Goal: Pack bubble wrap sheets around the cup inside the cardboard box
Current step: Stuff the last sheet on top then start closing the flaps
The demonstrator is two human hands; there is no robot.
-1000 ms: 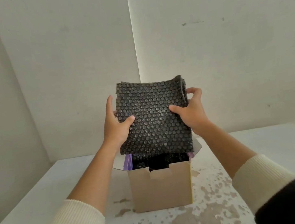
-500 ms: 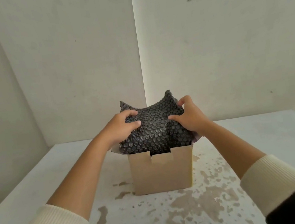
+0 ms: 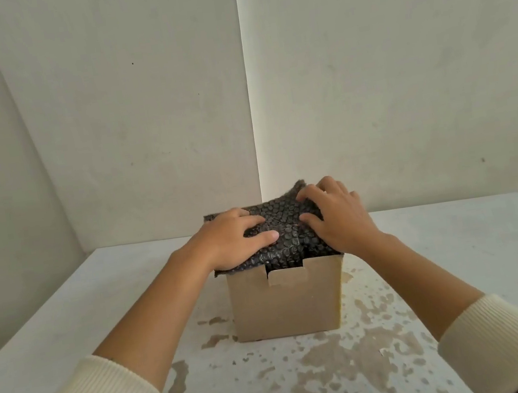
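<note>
Black wrap (image 3: 282, 219) lies under both your palms. Your left hand (image 3: 233, 239) presses it with fingers spread and nearly flat. Your right hand (image 3: 337, 215) bears down with bent fingers, tips near the raised far edge. Neither hand clasps the sheet; both simply push.

A second ago you held it upright above the box (image 3: 287, 302), and half a second ago it domed over the opening. Now it is squashed onto the mouth, with its near-left corner jutting past the rim and a far corner peaked up.

The cup is hidden, presumably beneath the wrap inside the box. I judge the sheet seated as a top layer but not tucked, so its edges likely need pushing down inside the walls. The box stands on the stained table (image 3: 69, 323).
</note>
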